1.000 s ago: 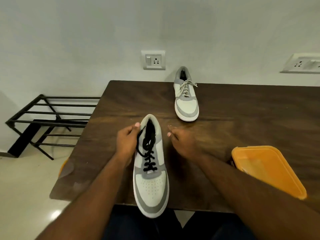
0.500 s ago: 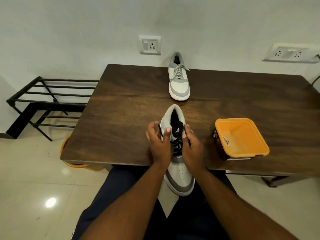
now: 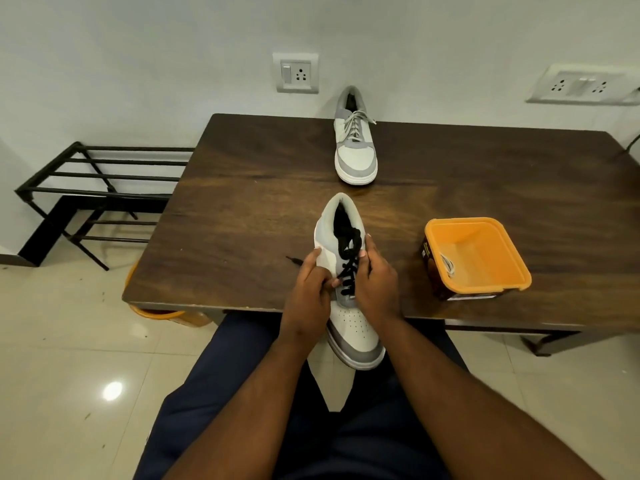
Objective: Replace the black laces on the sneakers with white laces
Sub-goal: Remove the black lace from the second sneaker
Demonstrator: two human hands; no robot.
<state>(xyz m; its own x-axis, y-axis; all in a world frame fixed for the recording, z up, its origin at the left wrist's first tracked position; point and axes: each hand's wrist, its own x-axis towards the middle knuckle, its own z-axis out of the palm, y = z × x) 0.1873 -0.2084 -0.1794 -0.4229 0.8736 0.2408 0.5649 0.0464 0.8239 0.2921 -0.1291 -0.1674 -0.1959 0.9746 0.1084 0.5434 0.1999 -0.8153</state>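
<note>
near shoe [image 3: 349,299] overhangs the near table [image 3: 242,209] edge. my left hand [image 3: 310,296] grips its side; right hand [image 3: 375,282] pinches the black lace [image 3: 349,268]. lace is limp, likely light: pull near eyelets.

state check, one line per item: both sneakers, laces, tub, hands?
near sneaker: toe overhanging table edge, held by both hands
black lace: partly loosened, still threaded, one tip lying left on the table
far sneaker: laced with a light lace, standing untouched
orange tub: open, a white lace inside
left hand: pinching the black lace
right hand: gripping the near sneaker
</note>
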